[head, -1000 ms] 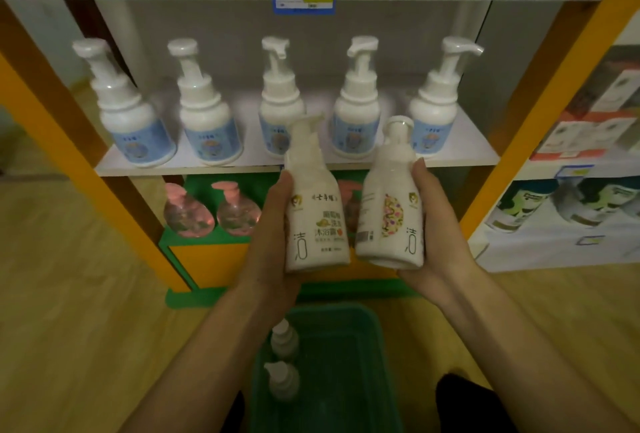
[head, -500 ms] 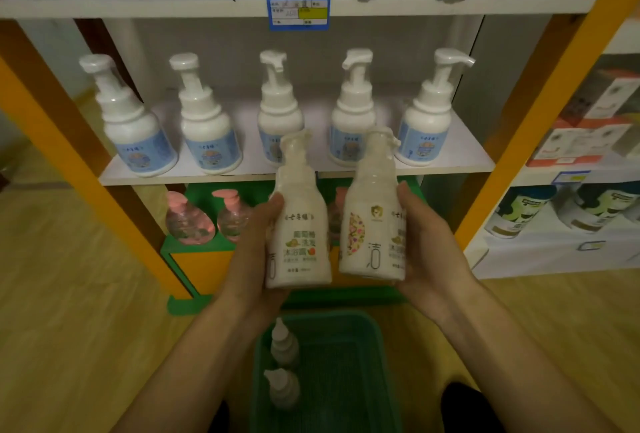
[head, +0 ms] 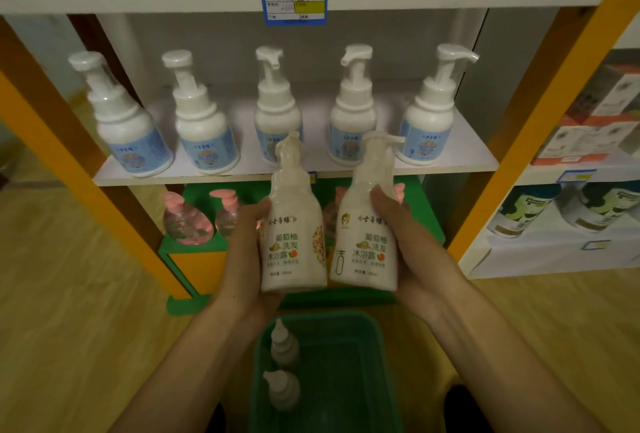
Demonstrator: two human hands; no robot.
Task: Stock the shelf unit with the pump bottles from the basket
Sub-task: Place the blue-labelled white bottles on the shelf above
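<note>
— What do the hands hold?

— Two cream pump bottles, upright, side by side in front of the shelf unit (head: 242, 169). The left hand (head: 242, 259) is wrapped around the left bottle (head: 292, 245), fingers closed on its side. The right hand (head: 412, 242) clasps the right bottle (head: 367, 242) the same way, thumb up at the shoulder. Both labels face the camera and the two bottles almost touch.

— And the shelf?

— Five blue-label bottles (head: 204, 128) stand in a row on the white middle board. The held pair hangs just below and in front of that board's edge, not on it. Pink-capped bottles (head: 187, 221) sit on the green level underneath. A blue price tag (head: 293, 5) is stuck to the board above.

— The basket?

— The green basket (head: 346, 373) lies on the floor between the forearms, directly under the held pair. Two more bottles (head: 282, 387) stand along its left wall.
</note>
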